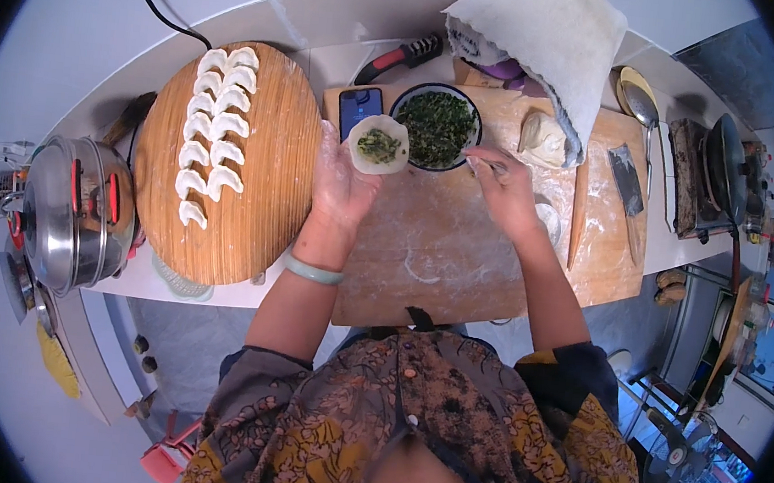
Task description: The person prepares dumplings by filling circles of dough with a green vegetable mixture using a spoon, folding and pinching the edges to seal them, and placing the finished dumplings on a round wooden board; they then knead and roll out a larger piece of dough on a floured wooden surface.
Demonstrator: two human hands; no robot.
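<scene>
On the fingers of my left hand (pixel 343 186), palm up, lies a round dumpling wrapper (pixel 397 163) with chopped green filling (pixel 378 144) in its middle. My right hand (pixel 506 186) hovers by the lower right rim of a dark-rimmed bowl (pixel 478 122) of chopped greens. Its fingertips are pinched together; whether something thin sits between them cannot be made out. Several folded white dumplings (pixel 230 124) stand in two rows on a round wooden board (pixel 275 183) to the left. Beneath my hands is a floury wooden board (pixel 428 245).
A phone (pixel 359 106) lies behind my left hand. To the right are dough (pixel 543 138) partly under a white cloth (pixel 543 34), a rolling pin (pixel 578 220), and a cleaver (pixel 626 179). A steel steamer pot (pixel 57 226) stands far left, a gas stove (pixel 689 178) far right.
</scene>
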